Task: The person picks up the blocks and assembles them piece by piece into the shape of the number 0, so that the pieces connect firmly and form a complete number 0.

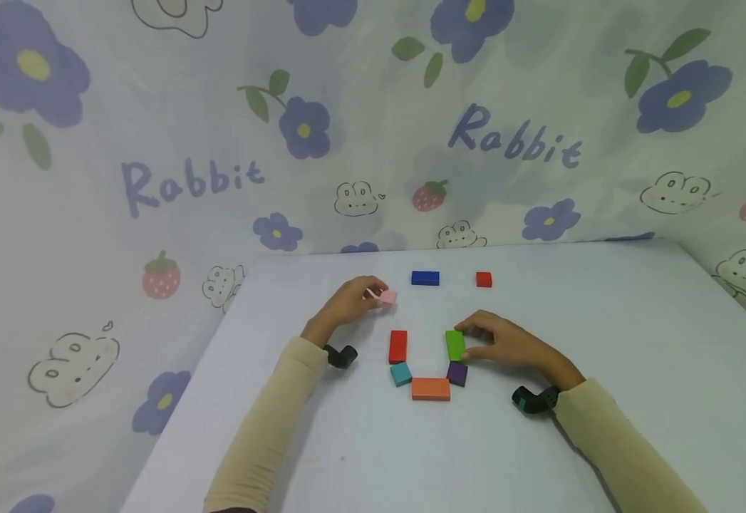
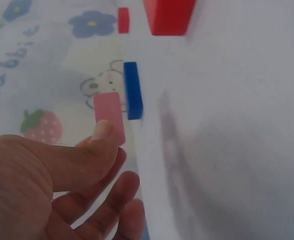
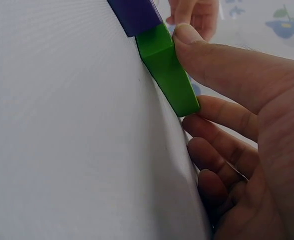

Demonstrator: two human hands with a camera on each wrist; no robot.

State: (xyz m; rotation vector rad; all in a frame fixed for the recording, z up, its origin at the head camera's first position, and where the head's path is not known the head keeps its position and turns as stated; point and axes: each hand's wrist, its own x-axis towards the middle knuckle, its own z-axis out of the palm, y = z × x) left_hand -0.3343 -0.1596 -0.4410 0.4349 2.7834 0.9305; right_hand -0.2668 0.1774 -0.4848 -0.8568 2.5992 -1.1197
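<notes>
My left hand [image 1: 352,301] pinches a small pink block [image 1: 388,297] between thumb and fingertips, held up over the table on the left. In the left wrist view the thumb lies across the face of the pink block [image 2: 109,107]. On the right, my right hand [image 1: 506,343] has a green rectangular block [image 1: 454,345] between its thumb and index finger, one at each end. The green block [image 3: 171,80] lies on the table, its near end against a purple block [image 1: 457,374]. The other right fingers are loosely bent beside it.
A red rectangular block [image 1: 397,347], a teal block [image 1: 401,374] and an orange block [image 1: 430,389] form a U with the purple and green ones. Farther back lie a blue block [image 1: 425,278] and a small red block [image 1: 484,279]. A printed curtain [image 1: 360,128] hangs behind the white table [image 1: 373,463].
</notes>
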